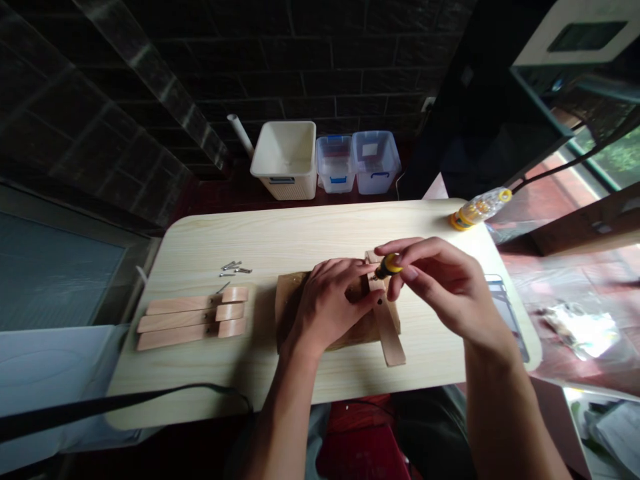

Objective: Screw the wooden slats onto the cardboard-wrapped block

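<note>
A brown wooden block (287,310) lies on the pale table, and a light wooden strip (391,337) crosses its right end, overhanging the front edge. My left hand (333,297) rests over the block, its thumb and forefinger pressing on the strip. Between the fingers of my right hand (430,273) is the yellow and black handle of a screwdriver (389,265), pointing down at the strip near my left fingertips. A dark hole shows in the strip below it. The screwdriver's tip is too small to make out.
Left on the table (200,380) are three wooden strips (175,323), curved wooden pieces (233,312) and several screws (233,267). A clear bottle-shaped case (480,209) stands back right; a phone-like device (507,317) lies right. Bins (285,157) stand behind.
</note>
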The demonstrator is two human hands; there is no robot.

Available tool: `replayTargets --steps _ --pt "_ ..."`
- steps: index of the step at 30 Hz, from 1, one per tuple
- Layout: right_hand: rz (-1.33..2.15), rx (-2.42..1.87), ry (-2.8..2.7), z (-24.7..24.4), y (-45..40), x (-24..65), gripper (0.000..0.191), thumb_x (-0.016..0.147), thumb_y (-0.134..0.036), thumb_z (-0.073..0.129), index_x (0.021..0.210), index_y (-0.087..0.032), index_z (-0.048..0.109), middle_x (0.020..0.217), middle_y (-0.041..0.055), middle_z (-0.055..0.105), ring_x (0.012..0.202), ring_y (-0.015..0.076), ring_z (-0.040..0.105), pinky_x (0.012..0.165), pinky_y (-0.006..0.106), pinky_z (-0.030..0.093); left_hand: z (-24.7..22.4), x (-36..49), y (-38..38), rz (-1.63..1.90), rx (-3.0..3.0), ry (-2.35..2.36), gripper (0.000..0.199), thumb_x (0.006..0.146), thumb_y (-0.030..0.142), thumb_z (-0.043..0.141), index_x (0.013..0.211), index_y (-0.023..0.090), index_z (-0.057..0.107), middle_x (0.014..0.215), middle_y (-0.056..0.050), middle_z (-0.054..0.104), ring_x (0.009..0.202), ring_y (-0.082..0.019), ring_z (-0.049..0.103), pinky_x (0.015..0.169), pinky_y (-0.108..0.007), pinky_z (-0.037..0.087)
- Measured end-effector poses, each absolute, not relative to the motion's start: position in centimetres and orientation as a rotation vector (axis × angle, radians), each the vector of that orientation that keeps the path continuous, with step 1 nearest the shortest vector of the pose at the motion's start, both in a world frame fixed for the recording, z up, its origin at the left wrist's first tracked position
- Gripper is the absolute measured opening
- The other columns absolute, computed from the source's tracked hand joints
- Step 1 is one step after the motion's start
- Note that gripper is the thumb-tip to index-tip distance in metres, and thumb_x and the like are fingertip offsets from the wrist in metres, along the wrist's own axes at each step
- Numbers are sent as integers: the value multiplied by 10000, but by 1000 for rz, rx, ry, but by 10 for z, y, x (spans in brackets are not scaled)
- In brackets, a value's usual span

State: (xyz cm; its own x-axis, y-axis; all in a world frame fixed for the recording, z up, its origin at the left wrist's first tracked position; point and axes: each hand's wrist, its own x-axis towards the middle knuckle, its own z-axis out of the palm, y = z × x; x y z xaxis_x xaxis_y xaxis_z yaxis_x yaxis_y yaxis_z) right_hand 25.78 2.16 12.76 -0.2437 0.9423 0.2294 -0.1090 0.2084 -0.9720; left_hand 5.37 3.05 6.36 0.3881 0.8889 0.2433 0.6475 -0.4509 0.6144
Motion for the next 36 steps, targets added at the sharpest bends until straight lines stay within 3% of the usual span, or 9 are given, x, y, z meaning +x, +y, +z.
replayTargets --steps 5,11,24,31,36 --pt "1396 -861 -1519 140 28 265 90 975 -256 745 1061 -229 754 1234 94 754 1068 230 751 883 370 643 64 53 32 752 2264 1298 277 962 408 738 1210 284 724 1229 -28 768 1183 -252 688 1054 -429 508" --pt "1357 -749 -1374 119 23 267 103 959 -179 747 1020 -261 761 1202 54 756 816 149 727 707 317 648 61 52 32 815 2231 1291 337 917 390 797 1240 335 718 1237 5 770 1185 -233 691 1064 -412 500" --pt "1250 -827 -1395 116 20 264 168 938 -196 778 1064 -302 811 1178 58 771 1155 233 714 926 399 652 62 55 32 772 2233 1317 362 940 421 773 1288 343 710 1246 -2 764 1182 -239 688 1075 -416 500" --pt "1315 -801 -1353 115 18 267 167 1010 -206 684 1090 -294 801 1261 52 761 867 161 747 627 278 644 62 55 31 784 2228 1302 359 945 406 766 1295 353 706 1259 6 759 1182 -234 687 1065 -417 502" --pt "1307 -798 -1343 115 17 267 116 966 -211 748 1053 -270 798 1223 60 752 880 168 735 643 286 648 61 55 31 785 2230 1319 360 948 427 761 1296 350 709 1249 3 762 1188 -237 687 1072 -415 497"
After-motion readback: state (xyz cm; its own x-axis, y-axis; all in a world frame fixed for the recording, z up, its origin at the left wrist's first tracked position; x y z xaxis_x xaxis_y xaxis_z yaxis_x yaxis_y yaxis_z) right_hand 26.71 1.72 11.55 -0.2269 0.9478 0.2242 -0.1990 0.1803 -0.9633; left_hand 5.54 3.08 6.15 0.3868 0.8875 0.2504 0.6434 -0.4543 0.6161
